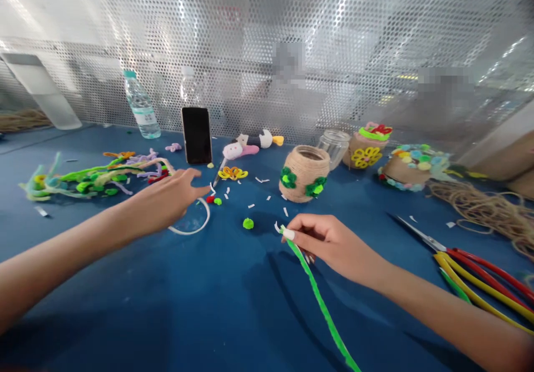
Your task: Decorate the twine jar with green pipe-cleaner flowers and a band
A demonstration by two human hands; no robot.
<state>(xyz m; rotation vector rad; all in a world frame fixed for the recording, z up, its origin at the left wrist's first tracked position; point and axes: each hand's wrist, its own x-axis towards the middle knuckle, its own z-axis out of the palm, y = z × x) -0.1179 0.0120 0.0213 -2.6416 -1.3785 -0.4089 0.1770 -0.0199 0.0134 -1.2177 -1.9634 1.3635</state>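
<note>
Blue worktop (233, 305) under a perforated screen: the step in hand looks like shaping a green pipe cleaner (321, 305), pinched at its tip by the right hand (329, 244), fingers (292, 234) closed on it, just in front of the twine-wrapped jar (303, 173). Left of that jar, the left hand (164, 199) reaches with fingers loosely spread, holding nothing, over a white loop (196, 224); picking up a piece would need them to close.

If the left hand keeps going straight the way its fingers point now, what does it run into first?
Most likely the small red pompom and green pompom just past the left hand fingertips, with the pen-like tool right behind them. Height above the table is unclear, so it might pass over them.
</note>
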